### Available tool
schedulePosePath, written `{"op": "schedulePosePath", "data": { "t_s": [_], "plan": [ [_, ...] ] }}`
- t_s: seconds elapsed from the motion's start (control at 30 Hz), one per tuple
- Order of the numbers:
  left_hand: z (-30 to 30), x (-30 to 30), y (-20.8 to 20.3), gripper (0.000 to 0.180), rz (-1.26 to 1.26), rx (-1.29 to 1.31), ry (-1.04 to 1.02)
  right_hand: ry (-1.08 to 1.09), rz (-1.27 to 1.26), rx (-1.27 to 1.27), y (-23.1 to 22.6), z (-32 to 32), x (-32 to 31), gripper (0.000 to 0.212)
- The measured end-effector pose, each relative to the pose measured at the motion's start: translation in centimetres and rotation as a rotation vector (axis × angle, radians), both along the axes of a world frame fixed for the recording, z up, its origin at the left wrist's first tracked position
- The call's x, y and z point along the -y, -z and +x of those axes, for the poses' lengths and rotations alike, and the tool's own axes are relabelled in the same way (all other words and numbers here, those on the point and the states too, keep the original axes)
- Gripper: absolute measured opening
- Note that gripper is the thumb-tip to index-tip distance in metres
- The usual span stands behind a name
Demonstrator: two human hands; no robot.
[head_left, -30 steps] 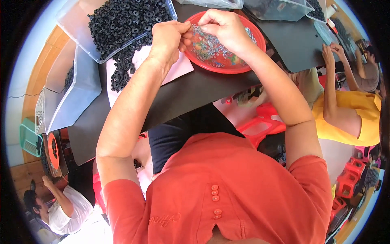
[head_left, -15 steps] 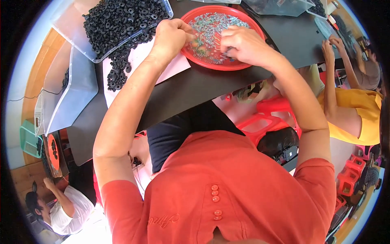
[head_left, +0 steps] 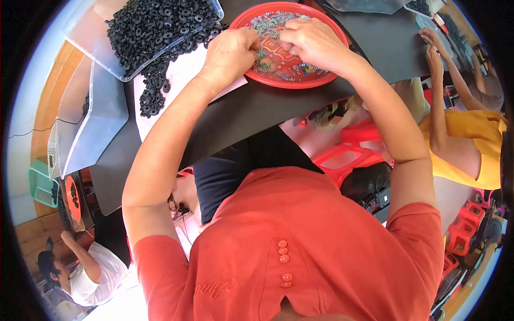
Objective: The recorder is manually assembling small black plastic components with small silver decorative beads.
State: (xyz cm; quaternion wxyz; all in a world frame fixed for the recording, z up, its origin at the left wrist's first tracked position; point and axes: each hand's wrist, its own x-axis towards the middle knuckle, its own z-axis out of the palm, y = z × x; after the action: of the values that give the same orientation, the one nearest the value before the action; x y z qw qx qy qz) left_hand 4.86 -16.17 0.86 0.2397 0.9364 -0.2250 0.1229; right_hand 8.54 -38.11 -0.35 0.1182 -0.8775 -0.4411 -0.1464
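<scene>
A round red tray (head_left: pixel 289 84) with a patterned bottom lies on the dark table in front of me. Many small shiny metal pieces (head_left: pixel 267 24) are spread in it, mostly towards its far side. Over the tray's left rim is my left hand (head_left: pixel 231 56), its fingers curled in and pressed together. My right hand (head_left: pixel 316 44) hangs over the tray's middle right, thumb and fingers bent into a pinch. Whatever either hand holds is hidden or too small to make out. Black ring-shaped parts (head_left: pixel 154 91) lie on a white sheet (head_left: pixel 179 80) beside my left hand.
A clear plastic bin (head_left: pixel 85 45) heaped with black parts (head_left: pixel 155 32) lies at the far left. Another translucent bin (head_left: pixel 99 123) stands at the table's left edge. Someone in yellow (head_left: pixel 466 139) works at the right; someone in white (head_left: pixel 99 275) sits at the lower left.
My right hand has moved slightly farther away and left over the tray. More of the tray's patterned bottom shows between my hands. My left hand stays near the left rim.
</scene>
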Motion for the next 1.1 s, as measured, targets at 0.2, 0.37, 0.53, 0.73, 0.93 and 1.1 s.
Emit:
{"op": "schedulePosePath", "data": {
  "t_s": [0.2,0.37,0.53,0.73,0.93,1.1],
  "plan": [
    [-0.1,0.8,-0.8,0.020,0.215,-0.043,0.040,-0.026,0.066,0.082,0.3,-0.3,0.3,0.016],
    [0.1,1.5,-0.6,0.016,0.269,-0.034,-0.004,-0.002,0.062,0.014,0.3,0.2,1.0,0.015],
    [-0.6,1.0,-0.4,0.020,0.152,0.036,0.031,0.042,0.142,0.158,0.4,-0.9,0.9,0.012],
    [-0.4,1.2,-0.5,0.019,0.167,0.005,0.030,0.119,0.013,0.254,-0.1,-0.6,0.4,0.017],
    [0.1,-0.3,0.5,0.012,-0.103,0.154,0.010,-0.031,0.019,0.079,-0.2,-1.4,-3.2,0.015],
    [0.0,-1.2,0.9,0.009,-0.148,0.128,0.068,-0.043,0.086,0.085,0.3,-0.4,-2.1,0.012]
  ]
}}
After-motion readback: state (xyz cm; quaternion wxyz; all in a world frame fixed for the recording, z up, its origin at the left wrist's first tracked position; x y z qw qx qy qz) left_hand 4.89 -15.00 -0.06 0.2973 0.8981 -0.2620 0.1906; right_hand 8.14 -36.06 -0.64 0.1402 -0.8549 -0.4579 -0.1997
